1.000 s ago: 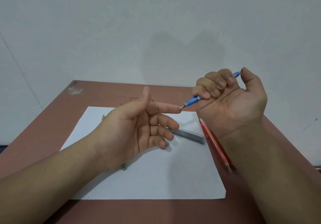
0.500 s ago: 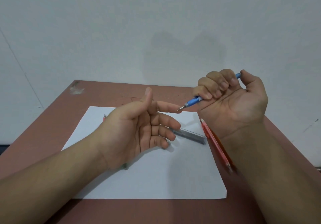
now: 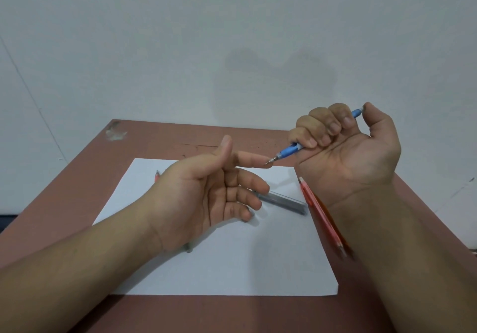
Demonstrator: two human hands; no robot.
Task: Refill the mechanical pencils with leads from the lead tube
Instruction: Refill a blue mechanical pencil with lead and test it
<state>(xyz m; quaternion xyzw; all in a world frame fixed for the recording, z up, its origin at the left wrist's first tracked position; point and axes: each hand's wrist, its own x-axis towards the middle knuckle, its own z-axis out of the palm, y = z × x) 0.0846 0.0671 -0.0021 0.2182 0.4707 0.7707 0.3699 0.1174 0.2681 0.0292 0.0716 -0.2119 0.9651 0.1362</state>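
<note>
Blue pencil (image 3: 288, 151) fisted, right hand (image 3: 346, 152) (palm up).

No text readable — none (labels, numbers) anywhere.

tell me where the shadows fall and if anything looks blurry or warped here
Head view: soft, dim light; the hands cast a faint shadow on the wall and another on the paper under the left hand. The blue pencil in the right hand is sharp; the red pencil blurs toward its near tip. Wide-angle lens splays the table edges.
</note>
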